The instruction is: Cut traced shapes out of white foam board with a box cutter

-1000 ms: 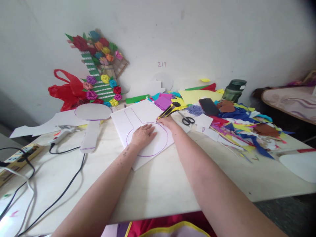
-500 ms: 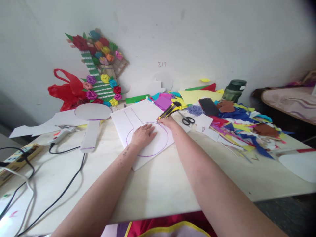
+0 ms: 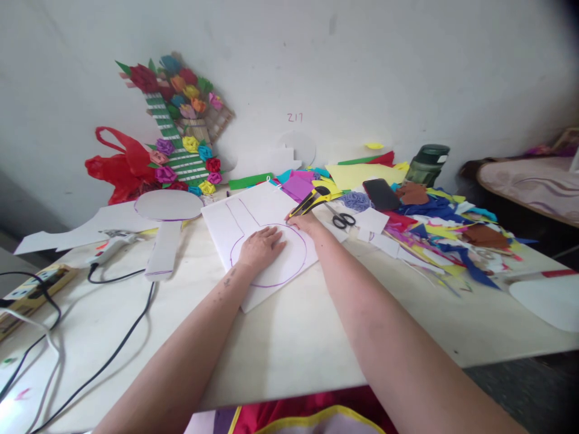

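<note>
Room here between my white board [image 3: 274, 205] and the table's [image 3: 280, 349] near edge! Purple paddle outline [image 3: 296, 253] on top; my left hand [image 3: 261, 248] flat, fingers slightly spread, right hand [image 3: 304, 221] gripping the yellow-black cutter [image 3: 308, 203].

We see left arm [image 3: 185, 343] and right arm [image 3: 389, 325] bare, stretched forward from the bottom edge, converging. Our left hand [image 3: 261, 247] lies palm down, flat, fingers slightly apart; dark marks [image 3: 229, 278] above that wrist. Our right hand [image 3: 303, 222], just beyond it, is curled in a grip, forearm slanting inward.
</note>
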The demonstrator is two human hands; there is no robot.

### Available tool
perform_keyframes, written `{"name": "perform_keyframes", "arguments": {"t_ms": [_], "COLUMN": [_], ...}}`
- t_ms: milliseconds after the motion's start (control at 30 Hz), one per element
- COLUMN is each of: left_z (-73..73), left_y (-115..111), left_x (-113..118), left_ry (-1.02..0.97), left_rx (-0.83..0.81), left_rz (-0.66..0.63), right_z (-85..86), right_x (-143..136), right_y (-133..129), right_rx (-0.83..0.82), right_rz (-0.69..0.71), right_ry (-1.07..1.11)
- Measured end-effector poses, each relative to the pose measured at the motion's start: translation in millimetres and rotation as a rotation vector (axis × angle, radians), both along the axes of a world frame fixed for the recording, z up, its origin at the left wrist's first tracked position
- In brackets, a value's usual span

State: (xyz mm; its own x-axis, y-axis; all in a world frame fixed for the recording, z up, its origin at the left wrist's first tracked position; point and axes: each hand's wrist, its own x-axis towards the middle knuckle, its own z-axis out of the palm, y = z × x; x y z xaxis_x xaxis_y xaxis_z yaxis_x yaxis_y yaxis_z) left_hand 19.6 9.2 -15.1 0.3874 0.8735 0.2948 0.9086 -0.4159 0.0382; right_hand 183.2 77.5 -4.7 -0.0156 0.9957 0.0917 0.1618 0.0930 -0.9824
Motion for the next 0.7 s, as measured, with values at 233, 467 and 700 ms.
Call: {"name": "perform_keyframes", "arguments": {"t_ms": [233, 467, 700], "left_z": [-1.1, -1.5, 1.1], "left_y": [0.0, 0.5, -1.6], "left_x": [-1.4, -1.3, -0.3], "left_ry": [-0.003, -0.004, -0.002], "left_rx": [0.010, 0.005, -0.007], "left_rz": [-0.009, -0.010, -0.008], "right_z": [-2.2, -4.1, -0.2], "right_x": [0.5, 0.9, 2.3], "right_y": [2.2, 4.6, -0.1], "right_rx": [0.013, 0.021, 0.010], "right_rz": [-0.007, -0.007, -0.023], "right_ry": [0.018, 0.029, 0.048]}}
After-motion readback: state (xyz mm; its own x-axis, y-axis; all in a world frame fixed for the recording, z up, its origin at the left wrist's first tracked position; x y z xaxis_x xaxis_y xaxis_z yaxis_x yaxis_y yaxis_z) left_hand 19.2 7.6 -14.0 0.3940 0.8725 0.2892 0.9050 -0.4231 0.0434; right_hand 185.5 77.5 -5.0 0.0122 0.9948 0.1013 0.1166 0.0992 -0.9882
